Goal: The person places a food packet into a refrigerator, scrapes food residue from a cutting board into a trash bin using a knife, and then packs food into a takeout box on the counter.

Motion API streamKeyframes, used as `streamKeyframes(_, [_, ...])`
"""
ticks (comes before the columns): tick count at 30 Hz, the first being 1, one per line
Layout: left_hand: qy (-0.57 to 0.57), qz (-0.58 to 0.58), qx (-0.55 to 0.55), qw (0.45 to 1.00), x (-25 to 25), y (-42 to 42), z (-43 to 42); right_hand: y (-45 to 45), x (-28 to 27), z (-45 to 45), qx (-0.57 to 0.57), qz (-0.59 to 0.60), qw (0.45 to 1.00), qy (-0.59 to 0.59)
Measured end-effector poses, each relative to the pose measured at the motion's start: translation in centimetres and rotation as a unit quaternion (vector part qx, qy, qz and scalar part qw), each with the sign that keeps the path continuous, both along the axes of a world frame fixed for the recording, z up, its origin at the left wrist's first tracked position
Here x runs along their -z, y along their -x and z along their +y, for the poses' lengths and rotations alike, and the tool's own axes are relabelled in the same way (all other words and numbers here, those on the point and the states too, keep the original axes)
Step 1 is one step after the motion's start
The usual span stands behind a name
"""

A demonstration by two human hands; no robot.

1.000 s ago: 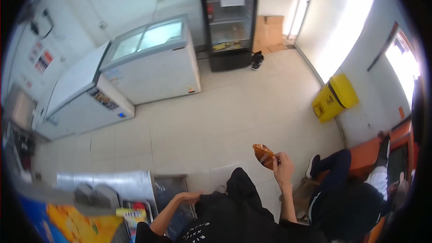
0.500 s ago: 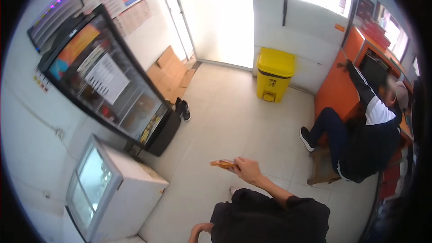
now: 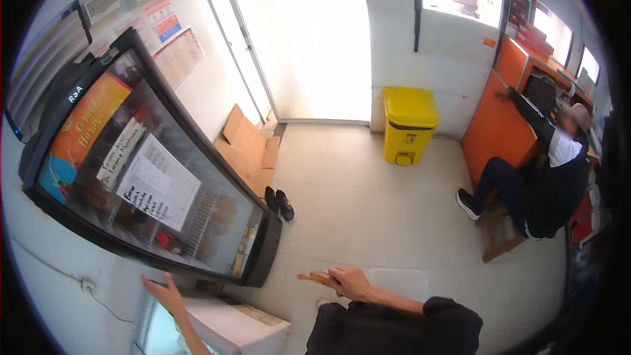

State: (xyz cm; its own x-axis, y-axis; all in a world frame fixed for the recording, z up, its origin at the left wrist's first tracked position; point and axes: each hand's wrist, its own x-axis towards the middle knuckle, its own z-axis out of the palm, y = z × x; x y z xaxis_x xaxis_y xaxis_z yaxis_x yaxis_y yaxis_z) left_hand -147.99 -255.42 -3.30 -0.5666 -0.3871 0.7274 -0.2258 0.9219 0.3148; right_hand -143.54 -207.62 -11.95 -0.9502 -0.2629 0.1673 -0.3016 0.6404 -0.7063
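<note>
My right hand [image 3: 350, 283] is closed on an orange-brown packet [image 3: 315, 279], held in front of my body at the bottom centre. My left hand [image 3: 165, 291] is raised at the lower left, fingers spread and holding nothing. It is over the glass-topped chest freezer [image 3: 223, 325] and just below the lower edge of the upright glass-door fridge [image 3: 158, 177]; contact cannot be made out. Papers with handwriting [image 3: 160, 183] are on the fridge door.
A yellow pedal bin [image 3: 410, 125] stands by the back wall. Black shoes [image 3: 284, 206] and cardboard [image 3: 244, 148] lie beside the fridge. At the right, a person [image 3: 555, 184] sits on a wooden stool [image 3: 501, 233] by an orange cabinet [image 3: 496, 125].
The view has turned right and come nearer the fridge. My left hand has risen from beside my body with its fingers spread. My right hand still holds the packet.
</note>
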Motion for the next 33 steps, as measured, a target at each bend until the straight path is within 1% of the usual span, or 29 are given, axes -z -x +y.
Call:
streamKeyframes(2, [0.058, 0.070, -0.064, 0.994, -3.9, 3.1, -4.1, 1.2, -0.8, -3.3, 0.010, -0.022, 1.000, 0.009])
streamKeyframes(4, [0.032, 0.056, -0.049, 0.997, -5.5, 5.4, -7.8, 2.2, -1.3, -6.0, 0.012, -0.044, 0.999, 0.015])
streamKeyframes(5, [0.020, 0.045, -0.040, 0.998, -5.5, 6.4, -9.0, 2.5, -1.2, -7.4, 0.008, -0.055, 0.998, 0.018])
streamKeyframes(8, [0.003, 0.104, -0.064, 0.993, -4.6, 8.9, -10.2, 3.0, -1.4, -11.3, -0.016, -0.084, 0.995, 0.041])
streamKeyframes(9, [0.019, 0.147, -0.056, 0.987, -4.5, 9.5, -10.8, 3.3, -1.5, -12.3, -0.029, -0.093, 0.994, 0.050])
streamKeyframes(11, [-0.056, 0.154, -0.025, 0.986, -3.4, 9.9, -11.7, 4.5, -1.5, -13.7, -0.052, -0.079, 0.994, 0.049])
streamKeyframes(12, [-0.090, 0.157, -0.021, 0.983, -3.7, 9.7, -11.7, 4.9, -1.6, -14.3, -0.075, -0.075, 0.993, 0.049])
streamKeyframes(14, [-0.155, 0.098, -0.001, 0.983, -5.6, 9.0, -10.8, 6.0, -2.1, -15.1, -0.099, -0.075, 0.992, 0.031])
streamKeyframes(15, [-0.147, 0.118, 0.043, 0.981, -5.6, 9.2, -11.7, 6.5, -2.2, -15.6, -0.121, -0.073, 0.990, 0.022])
streamKeyframes(16, [-0.134, 0.116, 0.046, 0.983, -5.4, 9.3, -12.0, 7.0, -1.8, -16.3, -0.151, -0.070, 0.986, 0.020])
streamKeyframes(17, [-0.090, 0.138, 0.058, 0.985, -5.2, 9.7, -12.3, 7.3, -1.5, -16.8, -0.175, -0.069, 0.982, 0.019])
streamKeyframes(18, [-0.093, 0.117, 0.025, 0.989, -5.3, 9.6, -12.1, 6.9, -1.3, -17.3, -0.197, -0.073, 0.977, 0.020])
streamKeyframes(19, [-0.074, 0.093, -0.001, 0.993, -5.9, 9.1, -11.4, 7.1, -2.6, -18.1, -0.214, -0.111, 0.970, 0.002])
streamKeyframes(20, [-0.056, 0.073, -0.026, 0.995, -6.4, 8.7, -10.7, 6.9, -2.7, -18.7, -0.239, -0.114, 0.964, -0.001])
streamKeyframes(22, [-0.113, 0.049, -0.066, 0.990, -7.2, 8.5, -9.6, 8.0, -3.2, -19.8, -0.280, -0.104, 0.954, -0.004])
streamKeyframes(24, [-0.097, 0.051, -0.084, 0.990, -6.3, 7.8, -8.8, 8.5, -3.8, -21.6, -0.339, -0.120, 0.932, -0.031])
streamKeyframes(25, [-0.081, 0.076, -0.090, 0.990, -6.1, 7.6, -7.8, 8.7, -4.0, -22.5, -0.365, -0.132, 0.920, -0.047])
streamKeyframes(26, [-0.067, 0.094, -0.095, 0.989, -6.0, 7.1, -6.6, 8.5, -4.0, -23.7, -0.392, -0.102, 0.914, -0.025])
streamKeyframes(28, [-0.010, 0.069, -0.113, 0.991, -5.6, 5.6, -3.9, 7.5, -3.7, -25.6, -0.446, -0.048, 0.893, 0.024])
streamKeyframes(30, [-0.061, 0.043, -0.095, 0.993, -6.3, 4.4, -0.5, 7.7, -3.4, -26.9, -0.511, -0.083, 0.856, -0.023])
streamKeyframes(32, [-0.153, -0.053, -0.070, 0.984, -8.0, 2.7, 2.9, 7.7, -2.5, -28.5, -0.552, -0.115, 0.822, -0.077])
streamKeyframes(33, [-0.113, -0.011, -0.050, 0.992, -7.4, 2.5, 4.1, 7.7, -2.1, -29.3, -0.562, -0.133, 0.809, -0.108])
